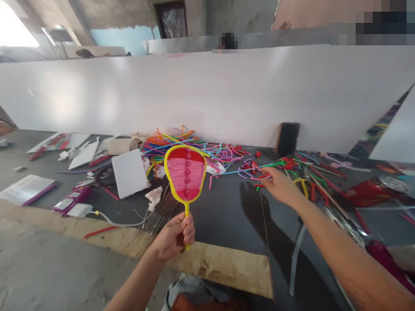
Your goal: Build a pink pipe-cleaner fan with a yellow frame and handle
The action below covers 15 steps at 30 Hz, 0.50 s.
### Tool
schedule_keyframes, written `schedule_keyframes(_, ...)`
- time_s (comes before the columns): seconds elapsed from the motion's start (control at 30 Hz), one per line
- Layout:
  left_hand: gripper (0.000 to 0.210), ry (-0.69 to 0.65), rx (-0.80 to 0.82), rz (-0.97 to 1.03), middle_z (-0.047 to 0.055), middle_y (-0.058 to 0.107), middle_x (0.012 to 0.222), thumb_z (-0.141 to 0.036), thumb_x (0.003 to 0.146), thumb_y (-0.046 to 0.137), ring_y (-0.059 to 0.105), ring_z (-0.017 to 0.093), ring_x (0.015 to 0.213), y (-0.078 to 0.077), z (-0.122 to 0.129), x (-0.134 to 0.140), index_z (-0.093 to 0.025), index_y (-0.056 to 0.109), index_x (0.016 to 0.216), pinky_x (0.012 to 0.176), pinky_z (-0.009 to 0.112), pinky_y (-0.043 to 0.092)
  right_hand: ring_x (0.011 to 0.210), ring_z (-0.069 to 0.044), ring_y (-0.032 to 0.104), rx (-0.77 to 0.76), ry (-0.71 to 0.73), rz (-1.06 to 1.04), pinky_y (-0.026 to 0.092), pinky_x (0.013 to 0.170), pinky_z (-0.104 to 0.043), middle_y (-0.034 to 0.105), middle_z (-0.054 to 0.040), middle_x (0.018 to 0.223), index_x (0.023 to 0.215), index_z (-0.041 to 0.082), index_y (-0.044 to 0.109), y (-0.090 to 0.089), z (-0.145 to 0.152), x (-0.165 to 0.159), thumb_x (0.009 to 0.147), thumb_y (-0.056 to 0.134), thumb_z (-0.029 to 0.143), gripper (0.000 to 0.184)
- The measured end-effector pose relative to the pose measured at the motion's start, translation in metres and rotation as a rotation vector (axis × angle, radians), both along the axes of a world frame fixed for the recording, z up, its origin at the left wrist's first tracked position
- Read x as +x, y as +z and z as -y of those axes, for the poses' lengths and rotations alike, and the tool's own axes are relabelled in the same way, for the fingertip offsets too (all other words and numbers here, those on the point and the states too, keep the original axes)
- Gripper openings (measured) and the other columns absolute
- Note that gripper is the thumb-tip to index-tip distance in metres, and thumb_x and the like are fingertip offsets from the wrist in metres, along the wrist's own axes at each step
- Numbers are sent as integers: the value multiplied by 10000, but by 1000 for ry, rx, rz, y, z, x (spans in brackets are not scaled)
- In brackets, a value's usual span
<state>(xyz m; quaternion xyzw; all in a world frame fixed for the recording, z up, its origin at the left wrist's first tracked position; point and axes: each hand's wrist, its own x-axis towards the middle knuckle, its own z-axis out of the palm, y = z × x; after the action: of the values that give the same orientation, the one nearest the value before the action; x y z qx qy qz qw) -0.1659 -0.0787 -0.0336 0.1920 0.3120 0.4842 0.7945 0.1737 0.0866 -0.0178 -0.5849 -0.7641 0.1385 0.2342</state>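
My left hand (pixel 177 235) is closed around the yellow stem of a small hand fan (pixel 177 175), held upright above the table. Its rounded face is pink with red at top and bottom, has a fuzzy yellow rim, and carries a row of shiny beads down the middle. Over to the right, my right hand (pixel 280 185) reaches down to short, coloured pipe cleaner pieces (pixel 248 170). Its thumb and fingertips come together among them; whatever is between them is too small to make out.
Behind the fan lies a heap of pipe cleaners (pixel 170 140). A phone (pixel 288 139) leans against the white partition (pixel 207 95). On the right lies a red can (pixel 372 191); on the left are a white square card (pixel 129 173) and a purple packet (pixel 73 199). Thin wires (pixel 162 211) lie near my left hand.
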Motion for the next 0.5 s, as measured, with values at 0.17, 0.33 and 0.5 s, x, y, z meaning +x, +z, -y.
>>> schedule_keyframes(0.17, 286, 84, 28, 72, -53, 432, 561, -262, 750, 756, 419, 65, 475, 0, -1, -3, -162, 489, 731, 486, 195, 295, 1021, -220, 632, 12, 118, 124, 467, 899, -353, 676, -111, 1128, 1084, 173, 636, -8, -31, -40, 867, 481, 184, 267)
schedule_keyframes(0.33, 264, 169, 35, 146, -56, 401, 561, -233, 770, 733, 410, 66, 481, 4, -5, -5, -167, 483, 716, 498, 201, 308, 1083, -251, 581, 29, 232, 254, 380, 1005, -407, 685, -113, 1106, 1066, 149, 665, -14, -43, -62, 862, 492, 143, 267)
schedule_keyframes(0.5, 253, 216, -7, 188, -61, 358, 542, -208, 772, 723, 374, 67, 468, 4, -7, -7, -172, 482, 705, 486, 195, 308, 1034, -259, 559, 52, 292, 361, 392, 955, -407, 684, -118, 1071, 1032, 162, 692, -16, -49, -72, 856, 529, 147, 240)
